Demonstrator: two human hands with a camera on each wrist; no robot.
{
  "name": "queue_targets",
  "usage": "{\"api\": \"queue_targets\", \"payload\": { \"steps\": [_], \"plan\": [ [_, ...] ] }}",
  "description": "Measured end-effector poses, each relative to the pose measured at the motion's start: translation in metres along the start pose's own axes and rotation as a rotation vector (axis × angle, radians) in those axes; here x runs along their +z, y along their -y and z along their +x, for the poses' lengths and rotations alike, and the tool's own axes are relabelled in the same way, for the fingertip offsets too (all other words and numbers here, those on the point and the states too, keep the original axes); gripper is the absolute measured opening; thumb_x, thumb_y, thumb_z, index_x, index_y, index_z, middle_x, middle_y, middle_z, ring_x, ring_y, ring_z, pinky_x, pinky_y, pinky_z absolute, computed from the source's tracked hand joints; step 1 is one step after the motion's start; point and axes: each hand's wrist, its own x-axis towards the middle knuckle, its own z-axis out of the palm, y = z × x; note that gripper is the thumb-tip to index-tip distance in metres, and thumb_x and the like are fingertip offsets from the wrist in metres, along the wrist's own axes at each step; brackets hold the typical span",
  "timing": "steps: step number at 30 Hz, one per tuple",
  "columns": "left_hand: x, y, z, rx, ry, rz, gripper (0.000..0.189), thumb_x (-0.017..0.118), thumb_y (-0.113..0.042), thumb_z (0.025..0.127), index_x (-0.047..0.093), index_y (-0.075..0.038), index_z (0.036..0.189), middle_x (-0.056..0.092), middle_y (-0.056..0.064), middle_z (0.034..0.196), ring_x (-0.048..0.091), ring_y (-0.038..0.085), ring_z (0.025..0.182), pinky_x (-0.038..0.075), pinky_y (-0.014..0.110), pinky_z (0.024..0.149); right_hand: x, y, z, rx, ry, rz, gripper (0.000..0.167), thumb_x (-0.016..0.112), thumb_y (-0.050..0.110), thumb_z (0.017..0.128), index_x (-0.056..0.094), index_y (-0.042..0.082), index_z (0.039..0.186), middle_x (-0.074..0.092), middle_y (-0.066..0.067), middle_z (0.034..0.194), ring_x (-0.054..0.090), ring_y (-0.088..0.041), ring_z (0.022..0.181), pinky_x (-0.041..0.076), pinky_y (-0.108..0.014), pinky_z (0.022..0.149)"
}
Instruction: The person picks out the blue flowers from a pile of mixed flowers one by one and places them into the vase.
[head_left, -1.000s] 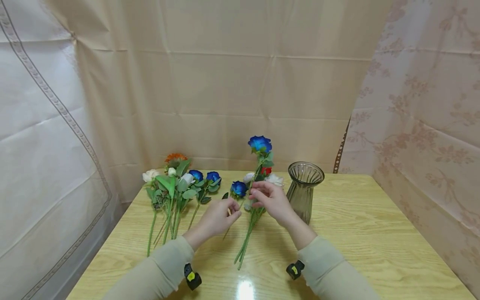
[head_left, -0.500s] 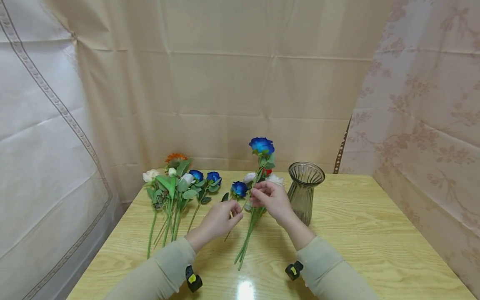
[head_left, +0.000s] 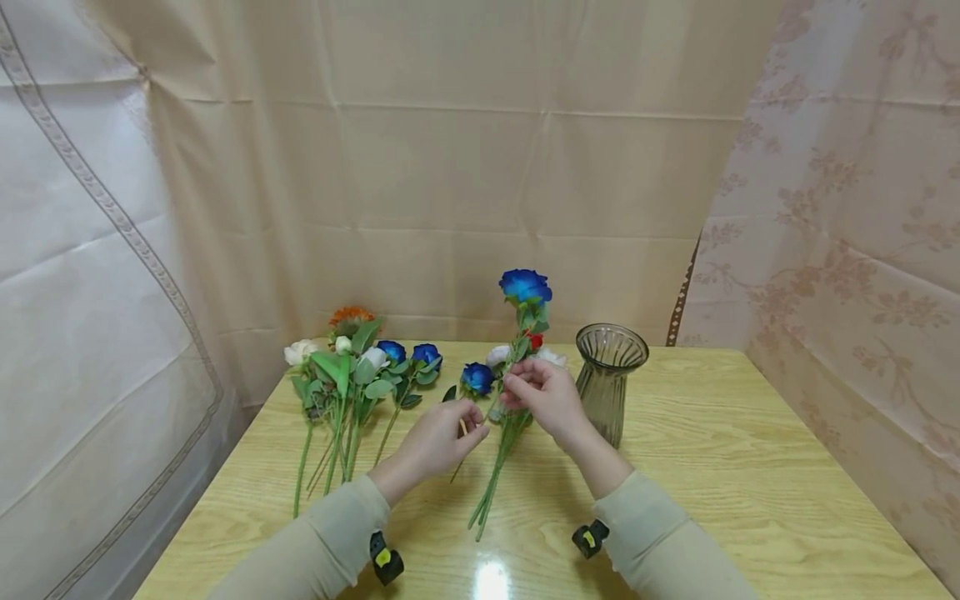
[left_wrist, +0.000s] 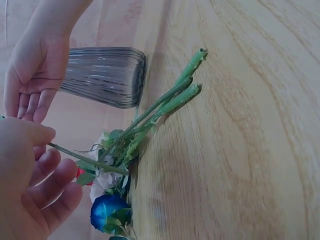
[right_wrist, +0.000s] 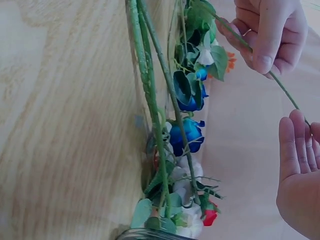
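Held up in front of me is a blue rose (head_left: pixel 525 286) on a thin green stem (right_wrist: pixel 287 95). My left hand (head_left: pixel 442 437) pinches that stem low down between thumb and forefinger, its other fingers loosely bent. Higher up, just under the leaves, my right hand (head_left: pixel 546 400) grips it between thumb and fingertips. Below and behind the hands lies a bunch of flowers with a red bloom (head_left: pixel 534 342), white blooms (head_left: pixel 551 358) and bare green stem ends (left_wrist: pixel 192 75). Another blue rose (head_left: pixel 477 379) rests left of that bunch.
A ribbed smoky glass vase (head_left: pixel 613 375) stands upright to the right of my right hand. On the left of the wooden table (head_left: pixel 750 467) lie several more flowers, among them an orange one (head_left: pixel 351 315), white ones (head_left: pixel 302 351) and blue roses (head_left: pixel 427 356). Curtains enclose the table.
The held blue rose has shifted slightly right, and my left hand has slid a little to the right toward the other hand. Vase and lying flowers stay put.
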Motion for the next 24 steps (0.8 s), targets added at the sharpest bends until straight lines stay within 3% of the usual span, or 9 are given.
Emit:
{"api": "queue_targets", "payload": {
  "steps": [4,9,18,24],
  "plan": [
    [-0.002,0.001,-0.001,0.002,-0.031,-0.014,0.013,0.068,-0.034,0.1,0.065,-0.021,0.098,0.059,-0.013,0.083,0.055,0.004,0.066,0.05,0.026,0.06,-0.002,0.004,0.001,-0.011,0.002,-0.019,0.013,0.067,0.007,0.099,0.066,-0.005,0.104,0.069,-0.018,0.091,0.073,-0.031,0.081,0.061,-0.041,0.073],
    [-0.006,0.001,-0.001,-0.009,-0.087,-0.029,0.023,0.063,-0.045,0.101,0.066,-0.022,0.101,0.059,-0.013,0.085,0.055,0.006,0.068,0.049,0.027,0.061,-0.005,0.011,0.0,-0.043,0.021,-0.037,0.015,0.067,0.009,0.099,0.065,-0.005,0.105,0.069,-0.019,0.091,0.072,-0.038,0.083,0.061,-0.043,0.075],
    [-0.016,0.001,0.004,0.002,-0.176,-0.024,0.026,0.057,-0.049,0.103,0.066,-0.025,0.1,0.059,-0.013,0.087,0.055,0.007,0.071,0.049,0.03,0.062,-0.011,0.027,0.001,-0.111,0.023,-0.101,0.014,0.068,0.008,0.099,0.066,-0.004,0.105,0.07,-0.015,0.088,0.073,-0.03,0.078,0.061,-0.041,0.07],
    [-0.02,0.001,0.007,-0.041,-0.214,-0.003,0.034,0.054,-0.054,0.103,0.066,-0.022,0.105,0.059,-0.01,0.092,0.055,0.007,0.076,0.049,0.031,0.067,-0.015,0.041,-0.001,-0.142,0.022,-0.133,0.011,0.068,0.008,0.098,0.067,-0.002,0.102,0.071,-0.013,0.085,0.073,-0.033,0.077,0.061,-0.042,0.068]
  ]
}}
